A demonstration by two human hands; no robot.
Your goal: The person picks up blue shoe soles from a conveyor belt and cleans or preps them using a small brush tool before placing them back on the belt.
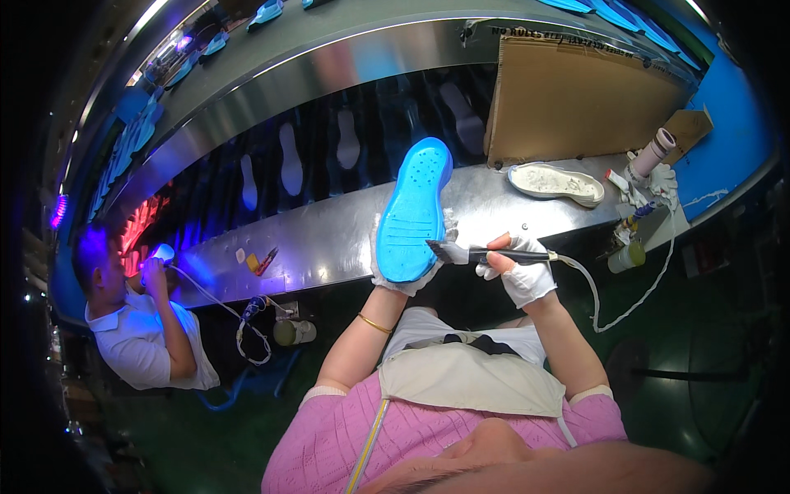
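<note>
In the head view, holds a blue shoe sole from underneath in the gloved left grip, with white glove fabric showing along both sides. Clamps on the sole there, though hides most of the fingers from sight. Presents the sole face up over the near edge of the metal surface, dotted with small holes at the far end and crossed with lines at the middle.

Clamps the right grip, in a white glove with bare fingertips, on a black-handled brush. Touches the bristles to the right edge of the sole, near the lower end. Trails a white cord from the handle, looping off to the right.

Shows on the surface, to the right, a white shoe sole lying just before an upright cardboard sheet, and farther right a pinkish cylinder. Shows beyond the surface several pale sole shapes in a dark recess, and above that a conveyor belt bearing blue pieces. Reveals at left a co-worker in a white shirt, raising a glowing pale object near the head.
</note>
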